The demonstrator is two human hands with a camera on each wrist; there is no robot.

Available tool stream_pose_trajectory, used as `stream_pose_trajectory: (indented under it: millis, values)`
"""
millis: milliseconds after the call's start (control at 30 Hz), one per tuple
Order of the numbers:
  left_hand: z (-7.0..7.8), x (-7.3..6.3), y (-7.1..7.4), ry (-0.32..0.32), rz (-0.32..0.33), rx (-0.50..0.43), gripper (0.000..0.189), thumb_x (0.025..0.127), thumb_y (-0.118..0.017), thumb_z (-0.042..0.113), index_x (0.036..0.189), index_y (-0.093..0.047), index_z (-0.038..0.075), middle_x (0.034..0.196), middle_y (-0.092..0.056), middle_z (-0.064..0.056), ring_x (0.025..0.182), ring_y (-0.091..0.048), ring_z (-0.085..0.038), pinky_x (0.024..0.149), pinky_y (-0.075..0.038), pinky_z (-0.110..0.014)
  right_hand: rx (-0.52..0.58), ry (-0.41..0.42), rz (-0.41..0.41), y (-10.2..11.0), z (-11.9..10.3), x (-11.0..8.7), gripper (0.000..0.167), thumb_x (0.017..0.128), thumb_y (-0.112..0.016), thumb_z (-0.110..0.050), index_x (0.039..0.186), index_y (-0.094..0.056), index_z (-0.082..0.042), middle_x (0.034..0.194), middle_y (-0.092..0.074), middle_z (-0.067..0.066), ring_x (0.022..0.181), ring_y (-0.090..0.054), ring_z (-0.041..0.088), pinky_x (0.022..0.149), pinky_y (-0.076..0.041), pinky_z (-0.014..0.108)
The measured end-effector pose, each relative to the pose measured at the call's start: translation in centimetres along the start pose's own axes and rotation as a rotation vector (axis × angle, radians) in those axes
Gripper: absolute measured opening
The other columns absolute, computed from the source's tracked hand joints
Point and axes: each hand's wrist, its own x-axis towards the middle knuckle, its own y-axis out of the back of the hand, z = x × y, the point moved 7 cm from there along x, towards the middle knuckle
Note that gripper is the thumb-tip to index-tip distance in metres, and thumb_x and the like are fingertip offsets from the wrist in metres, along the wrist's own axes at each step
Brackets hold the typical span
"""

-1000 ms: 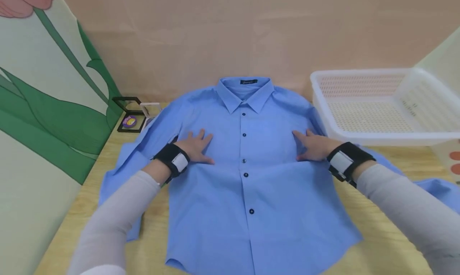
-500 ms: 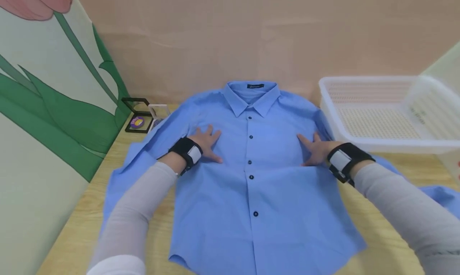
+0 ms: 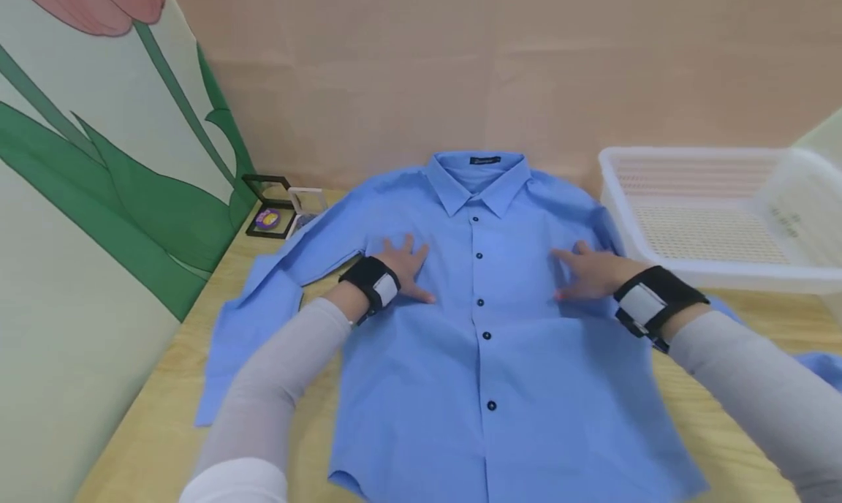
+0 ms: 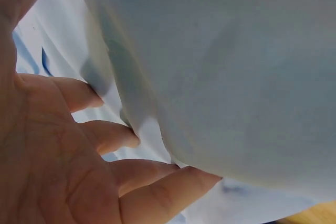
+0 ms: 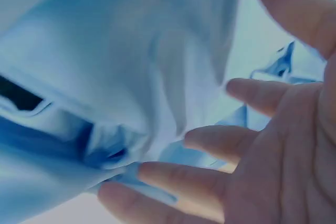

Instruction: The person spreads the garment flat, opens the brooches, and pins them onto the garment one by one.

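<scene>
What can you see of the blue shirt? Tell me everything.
The blue shirt lies front up on the table, its collar at the far end with a dark label inside. Dark buttons run down the middle; it looks thin, lightly creased. Sleeves reach to both sides. The left hand and right hand touch its chest, fingers spread.

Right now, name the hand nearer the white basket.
The right hand touches the shirt beside the basket; the left hand is farther, on the shirt beyond the buttons.
</scene>
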Motion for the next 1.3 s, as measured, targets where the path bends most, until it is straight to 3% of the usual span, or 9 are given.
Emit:
stream_pose_trajectory:
  millis: [200, 400, 467, 600, 700, 800, 967, 1167, 1300]
  values:
    - [0.2, 0.1, 0.1, 0.025, -0.017, -0.025, 0.105, 0.086, -0.065, 0.064, 0.161, -0.008, 0.019, 0.168, -0.001, -0.016, 0.149, -0.004, -0.056, 0.115, -0.026, -0.068, 0.078, -0.046, -0.056, -0.5, -1.3, 0.5, 0.113, 0.078, -0.072, -0.065, 0.161, -0.007, -0.022, 0.158, 0.010, 0.037, 0.131, -0.001, 0.077, 0.095, -0.010, 0.088]
    - [-0.8, -0.5, -0.2, -0.067, -0.022, -0.137, 0.089, 0.095, -0.054, 0.059, 0.161, -0.009, 0.018, 0.168, -0.001, -0.014, 0.152, -0.001, -0.046, 0.122, -0.016, -0.059, 0.020, -0.047, -0.064, -1.2, -2.0, 1.2, 0.120, 0.072, -0.075, -0.068, 0.160, -0.003, -0.029, 0.161, 0.014, 0.031, 0.136, 0.007, 0.072, 0.091, -0.010, 0.091]
    - [-1.1, -1.3, 0.0, -0.114, 0.007, -0.175, 0.082, 0.099, -0.051, 0.055, 0.161, -0.013, 0.016, 0.168, -0.005, -0.014, 0.153, -0.004, -0.043, 0.124, -0.013, -0.056, 0.018, -0.021, -0.055, -1.2, -2.3, 1.2, 0.119, 0.073, -0.076, -0.067, 0.161, -0.005, -0.029, 0.161, 0.012, 0.030, 0.137, 0.009, 0.071, 0.092, -0.009, 0.090]
    - [-0.8, -4.1, 0.4, -0.228, 0.073, -0.208, 0.076, 0.100, -0.052, 0.051, 0.158, -0.026, 0.010, 0.165, -0.019, -0.015, 0.153, -0.017, -0.039, 0.124, -0.017, -0.051, 0.066, 0.027, -0.072, -1.2, -3.0, 0.9, 0.115, 0.074, -0.077, -0.063, 0.161, -0.009, -0.030, 0.162, 0.012, 0.028, 0.138, 0.013, 0.069, 0.094, -0.003, 0.090]
    - [0.3, -6.1, -0.5, -0.302, 0.049, -0.214, 0.080, 0.095, -0.059, 0.053, 0.156, -0.031, 0.008, 0.164, -0.026, -0.013, 0.152, -0.021, -0.035, 0.125, -0.018, -0.047, 0.104, 0.026, -0.111, -1.7, -3.2, 0.6, 0.114, 0.074, -0.079, -0.058, 0.160, -0.010, -0.030, 0.163, 0.012, 0.027, 0.138, 0.013, 0.068, 0.095, 0.001, 0.089]
    - [1.2, -7.0, -1.9, -0.334, -0.001, -0.210, 0.089, 0.088, -0.067, 0.056, 0.155, -0.032, 0.010, 0.164, -0.027, -0.011, 0.153, -0.020, -0.034, 0.125, -0.018, -0.046, 0.095, -0.007, -0.147, -2.5, -3.2, 0.5, 0.112, 0.074, -0.082, -0.051, 0.160, -0.012, -0.031, 0.163, 0.012, 0.026, 0.138, 0.010, 0.070, 0.096, 0.000, 0.088]
    - [1.4, -6.2, -3.1, -0.326, 0.010, -0.161, 0.090, 0.087, -0.072, 0.052, 0.156, -0.031, 0.010, 0.164, -0.026, -0.010, 0.153, -0.021, -0.033, 0.125, -0.020, -0.045, 0.047, -0.027, -0.145, -3.2, -3.2, 1.4, 0.111, 0.075, -0.084, -0.041, 0.160, -0.014, -0.029, 0.161, 0.010, 0.031, 0.132, 0.006, 0.076, 0.095, -0.006, 0.090]
    - [0.6, -4.4, -3.1, -0.289, 0.038, -0.143, 0.087, 0.090, -0.070, 0.045, 0.157, -0.027, 0.008, 0.165, -0.023, -0.010, 0.153, -0.020, -0.031, 0.125, -0.019, -0.043, 0.041, -0.020, -0.117, -3.0, -3.0, 2.4, 0.107, 0.078, -0.082, -0.040, 0.160, -0.015, -0.028, 0.161, 0.008, 0.033, 0.129, 0.002, 0.079, 0.096, -0.008, 0.089]
    - [0.3, -3.3, -2.9, -0.301, 0.039, -0.160, 0.085, 0.093, -0.068, 0.042, 0.157, -0.025, 0.006, 0.165, -0.021, -0.010, 0.153, -0.018, -0.032, 0.125, -0.017, -0.042, 0.034, -0.029, -0.116, -2.9, -2.6, 2.9, 0.106, 0.079, -0.081, -0.042, 0.160, -0.014, -0.026, 0.160, 0.009, 0.035, 0.127, 0.002, 0.081, 0.100, -0.005, 0.087]
